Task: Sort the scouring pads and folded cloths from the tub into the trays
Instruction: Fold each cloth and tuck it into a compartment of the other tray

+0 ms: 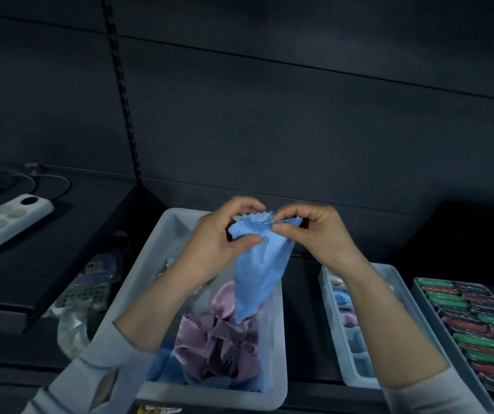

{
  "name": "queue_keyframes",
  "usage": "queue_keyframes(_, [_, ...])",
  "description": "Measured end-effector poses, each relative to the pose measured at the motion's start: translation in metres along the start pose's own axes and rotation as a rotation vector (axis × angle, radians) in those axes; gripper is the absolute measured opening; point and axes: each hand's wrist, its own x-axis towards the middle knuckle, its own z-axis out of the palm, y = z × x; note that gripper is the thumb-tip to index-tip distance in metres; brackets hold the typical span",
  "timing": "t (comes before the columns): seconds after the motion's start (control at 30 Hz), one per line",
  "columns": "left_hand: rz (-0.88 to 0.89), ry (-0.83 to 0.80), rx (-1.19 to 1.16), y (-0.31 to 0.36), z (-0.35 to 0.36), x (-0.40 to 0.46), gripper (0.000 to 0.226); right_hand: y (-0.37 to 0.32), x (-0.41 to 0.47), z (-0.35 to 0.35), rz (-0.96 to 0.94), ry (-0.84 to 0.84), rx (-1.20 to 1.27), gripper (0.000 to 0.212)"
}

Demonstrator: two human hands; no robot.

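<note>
Both the left hand [221, 234] and right hand [314, 231] pinch the blue cloth [257, 264] by its top edge above the tub [278, 369]; it looks light, limp; best gripped at the corners.

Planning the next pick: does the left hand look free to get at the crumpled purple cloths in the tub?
Probably not yet: the left hand and right hand both pinch the blue waffle-weave cloth, which hangs over the crumpled purple cloths.

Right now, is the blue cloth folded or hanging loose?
Hanging loose: both the left hand and right hand pinch the blue cloth by its top edge, and it drapes unfolded above the tub.
</note>
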Motion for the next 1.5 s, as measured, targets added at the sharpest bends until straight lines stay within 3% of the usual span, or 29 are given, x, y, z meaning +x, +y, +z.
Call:
queue_keyframes(0.37, [-0.136,0.072,-0.001,0.002,-0.007,0.006,0.022,-0.003,0.004,-0.014,0.006,-0.011,-0.077,0.008])
queue_keyframes(0.9, [-0.097,0.076,0.304,0.018,-0.023,0.030,0.009,-0.019,0.019,-0.017,-0.079,-0.021,-0.325,0.020])
queue_keyframes(1.03, [-0.113,0.099,0.349,0.020,-0.028,0.030,0.021,-0.014,0.023,-0.015,-0.048,0.006,-0.353,0.029])
queue_keyframes(1.13, [-0.111,0.096,0.377,0.019,-0.033,0.031,0.019,-0.009,0.023,-0.015,0.008,-0.002,-0.433,0.015])
queue_keyframes(1.23, [-0.090,0.098,0.437,0.018,-0.036,0.033,0.013,-0.005,0.023,-0.014,0.006,0.043,-0.447,0.014])
queue_keyframes(1.4, [-0.054,0.026,0.448,0.014,-0.037,0.036,0.027,-0.001,0.024,-0.014,0.033,0.052,-0.272,0.014])
queue_keyframes(1.5, [-0.095,-0.066,0.300,0.007,-0.036,0.039,0.041,-0.003,0.024,-0.013,0.048,0.052,-0.136,0.014])
